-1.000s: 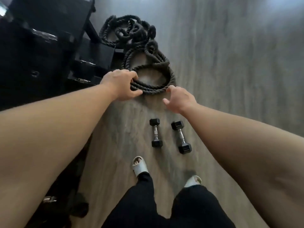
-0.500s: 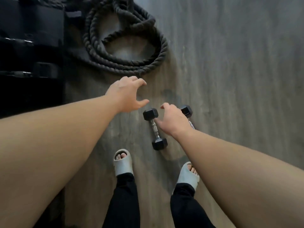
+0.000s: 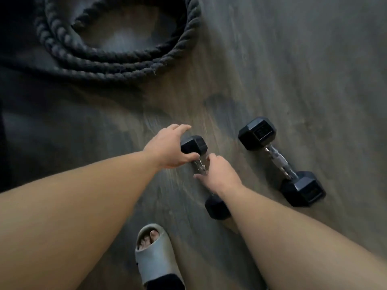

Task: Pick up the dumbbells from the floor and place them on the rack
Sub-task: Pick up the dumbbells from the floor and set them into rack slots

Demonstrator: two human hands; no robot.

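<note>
Two black hex dumbbells with chrome handles lie on the grey wood floor (image 3: 314, 70). The nearer, left dumbbell (image 3: 216, 207) lies under both hands. My right hand (image 3: 219, 174) is curled over its handle, thumb on one side and fingers on the other. My left hand (image 3: 167, 149) cups its far head, thumb against the head and fingers spread above it. The second dumbbell (image 3: 276, 160) lies untouched to the right, a hand's width away. The rack is out of view.
A thick coiled black battle rope (image 3: 125, 65) lies on the floor just beyond the hands. My left foot in a grey slipper (image 3: 155, 258) stands below the dumbbells. A dark shape fills the left edge.
I have bent much lower and the view has closed in on the floor. Both hands dropped onto the left dumbbell, and the right hand shifted left off the right dumbbell onto the left one's handle.
</note>
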